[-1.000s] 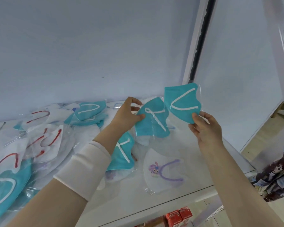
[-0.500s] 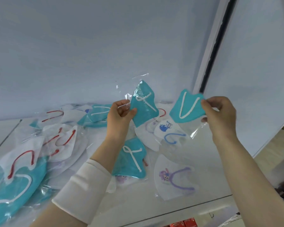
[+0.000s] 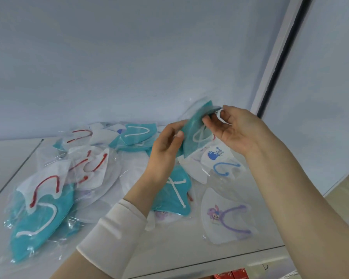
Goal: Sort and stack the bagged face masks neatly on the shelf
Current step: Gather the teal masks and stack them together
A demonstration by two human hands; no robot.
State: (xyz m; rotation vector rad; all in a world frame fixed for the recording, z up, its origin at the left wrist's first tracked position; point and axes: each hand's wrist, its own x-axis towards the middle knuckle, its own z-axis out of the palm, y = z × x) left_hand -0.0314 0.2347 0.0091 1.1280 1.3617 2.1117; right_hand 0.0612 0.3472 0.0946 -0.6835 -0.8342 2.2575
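Two bagged teal masks [image 3: 191, 137] with white ear loops are pressed together, held upright above the white shelf [image 3: 169, 244]. My left hand [image 3: 165, 146] grips them from the left, thumb on the front. My right hand [image 3: 234, 127] pinches their upper right edge, palm turned toward me. Another teal mask [image 3: 173, 194] lies below my left wrist. A white mask with a blue print [image 3: 218, 158] and a white mask with a purple bunny [image 3: 226, 218] lie on the shelf to the right.
A loose pile fills the shelf's left: white masks with red loops [image 3: 93, 164], a teal mask [image 3: 38, 222] in front, more teal masks [image 3: 137, 133] at the back. The back wall is close behind. A white upright post [image 3: 278, 57] stands right. Red boxes [image 3: 232, 274] sit below.
My hands came together: the teal mask in my right hand now lies against the one in my left. Before, each hand held its own mask apart.
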